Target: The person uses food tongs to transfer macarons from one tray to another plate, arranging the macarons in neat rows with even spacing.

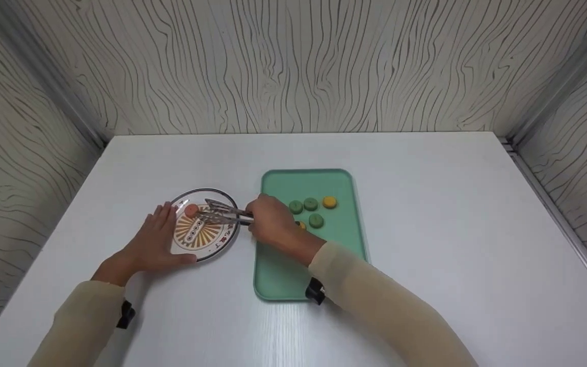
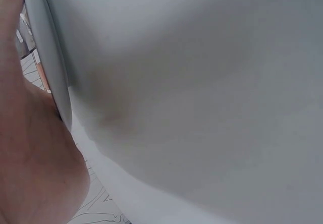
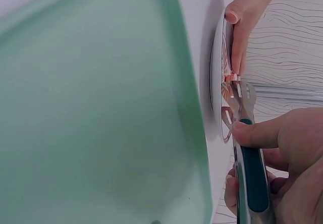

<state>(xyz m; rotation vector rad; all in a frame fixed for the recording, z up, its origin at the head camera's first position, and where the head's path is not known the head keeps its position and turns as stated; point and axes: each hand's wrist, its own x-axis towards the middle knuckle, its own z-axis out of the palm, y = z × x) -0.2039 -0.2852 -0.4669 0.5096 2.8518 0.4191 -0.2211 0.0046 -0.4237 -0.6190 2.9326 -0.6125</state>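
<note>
My right hand (image 1: 273, 219) grips a pair of metal tongs (image 3: 255, 183), its thumb on the dark teal handle. The tong ends are spread apart over a round white plate (image 1: 209, 253) with an orange sunburst print. Close to the tips, a small reddish-orange disc (image 1: 191, 210) lies near the plate's upper left rim. My left hand (image 1: 156, 244) rests at the plate's left side, fingers stretched along the rim and thumb at the near edge. Up close in the left wrist view, the plate's underside (image 2: 53, 57) shows beside that hand.
Right of the plate lies a green rectangular tray (image 1: 283, 278), partly under my right forearm. It bears several green discs (image 1: 316, 220) and a yellow disc (image 1: 329, 202); another yellow piece (image 1: 301, 225) is half hidden by my right wrist. Wood-grain patterned panels (image 1: 293, 66) enclose the white table (image 1: 441, 229).
</note>
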